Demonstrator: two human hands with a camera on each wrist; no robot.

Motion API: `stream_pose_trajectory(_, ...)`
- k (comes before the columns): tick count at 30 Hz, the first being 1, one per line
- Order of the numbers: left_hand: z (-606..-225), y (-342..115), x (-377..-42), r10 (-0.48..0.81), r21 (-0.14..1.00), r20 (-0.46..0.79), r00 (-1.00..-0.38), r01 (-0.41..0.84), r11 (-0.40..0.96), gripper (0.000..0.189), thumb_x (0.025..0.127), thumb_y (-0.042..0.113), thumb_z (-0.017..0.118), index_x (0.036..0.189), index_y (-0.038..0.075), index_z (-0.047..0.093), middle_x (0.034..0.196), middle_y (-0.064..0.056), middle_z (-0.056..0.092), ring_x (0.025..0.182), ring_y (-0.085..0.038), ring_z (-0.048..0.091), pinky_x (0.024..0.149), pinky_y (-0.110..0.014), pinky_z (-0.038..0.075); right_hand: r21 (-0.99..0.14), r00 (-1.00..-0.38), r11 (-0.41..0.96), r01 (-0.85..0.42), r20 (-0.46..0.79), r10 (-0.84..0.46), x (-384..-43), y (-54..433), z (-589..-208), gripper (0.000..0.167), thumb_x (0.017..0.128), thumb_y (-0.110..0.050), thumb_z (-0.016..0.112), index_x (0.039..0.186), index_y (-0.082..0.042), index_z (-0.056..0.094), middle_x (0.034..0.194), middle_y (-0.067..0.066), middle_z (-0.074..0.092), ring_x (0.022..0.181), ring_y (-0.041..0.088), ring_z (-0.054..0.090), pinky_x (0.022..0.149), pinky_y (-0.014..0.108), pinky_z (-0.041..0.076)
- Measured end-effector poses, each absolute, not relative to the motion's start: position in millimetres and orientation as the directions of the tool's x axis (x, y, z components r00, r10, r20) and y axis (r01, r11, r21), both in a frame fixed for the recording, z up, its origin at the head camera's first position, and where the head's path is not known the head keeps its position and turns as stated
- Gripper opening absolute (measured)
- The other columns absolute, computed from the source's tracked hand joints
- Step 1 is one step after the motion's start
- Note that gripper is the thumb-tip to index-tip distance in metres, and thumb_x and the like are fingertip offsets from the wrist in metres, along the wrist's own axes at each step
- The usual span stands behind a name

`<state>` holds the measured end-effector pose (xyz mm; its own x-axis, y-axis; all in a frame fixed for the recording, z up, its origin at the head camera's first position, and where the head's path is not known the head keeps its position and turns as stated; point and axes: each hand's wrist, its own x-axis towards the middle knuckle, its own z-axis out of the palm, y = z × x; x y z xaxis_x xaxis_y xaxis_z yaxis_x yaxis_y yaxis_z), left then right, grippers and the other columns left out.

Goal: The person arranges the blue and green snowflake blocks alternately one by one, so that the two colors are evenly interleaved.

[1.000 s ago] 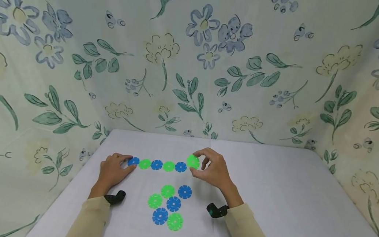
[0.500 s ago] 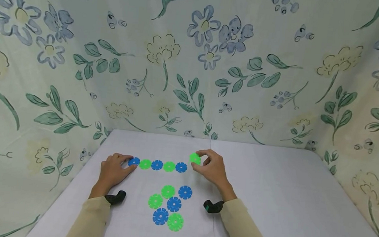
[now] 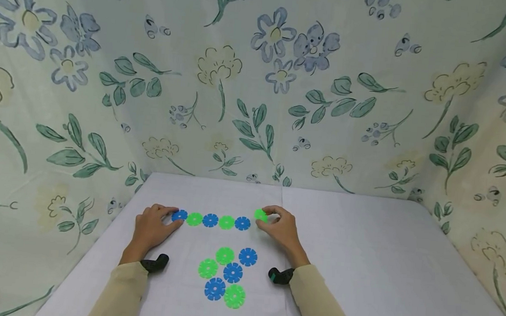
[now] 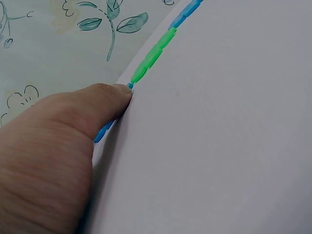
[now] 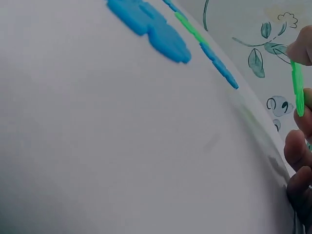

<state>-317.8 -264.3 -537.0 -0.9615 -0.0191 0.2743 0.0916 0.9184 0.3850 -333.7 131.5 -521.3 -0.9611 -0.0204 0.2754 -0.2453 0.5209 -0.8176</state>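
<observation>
While the green disc [image 3: 260, 216] hung above the table [image 3: 360, 263], pinched in the fingers of your right hand [image 3: 283, 231] and jutting to their left, the blue disc [image 3: 242, 223] ending the row [image 3: 210, 220] lay just leftward, apart. That row ran left to your left hand [image 3: 153, 227], whose fingers pinched the opposite end disc [image 3: 179, 215].

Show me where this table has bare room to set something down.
Wide patch: the table, right of the right hand. Narrow strip: between the disc row and loose discs. Crowded: among the loose discs and by the left hand.
</observation>
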Motion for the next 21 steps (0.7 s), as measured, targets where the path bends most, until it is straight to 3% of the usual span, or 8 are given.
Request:
stream_pose_trajectory(14, -538.2, -266.4, -318.8, -0.009, 0.394, 0.280, -0.960, 0.106, 0.913, 0.056, 0.088, 0.060, 0.066, 0.131, 0.024, 0.067, 0.123, -0.015, 0.061, 0.112, -0.035, 0.054, 0.087, -0.055, 0.035, -0.786, -0.972, 0.593, -0.175, 0.233, 0.022, -331.4, 128.2, -527.2, 0.038, 0.074, -0.042, 0.086, 0.106, -0.025, 0.074, 0.104, -0.003, 0.070, 0.078, 0.015, 0.054, 0.071, 0.031, 0.043)
stream_pose_trajectory(21, -538.0, -265.4, -318.3, -0.010, 0.400, 0.284, -0.959, 0.110, 0.910, 0.056, 0.088, 0.060, 0.067, 0.131, 0.023, 0.067, 0.123, -0.015, 0.061, 0.112, -0.036, 0.054, 0.087, -0.055, 0.036, -0.751, -0.969, 0.634, -0.186, 0.248, 0.010, -333.1, 128.6, -530.1, 0.040, 0.074, -0.042, 0.086, 0.107, -0.023, 0.073, 0.104, -0.003, 0.069, 0.084, 0.015, 0.056, 0.075, 0.032, 0.045)
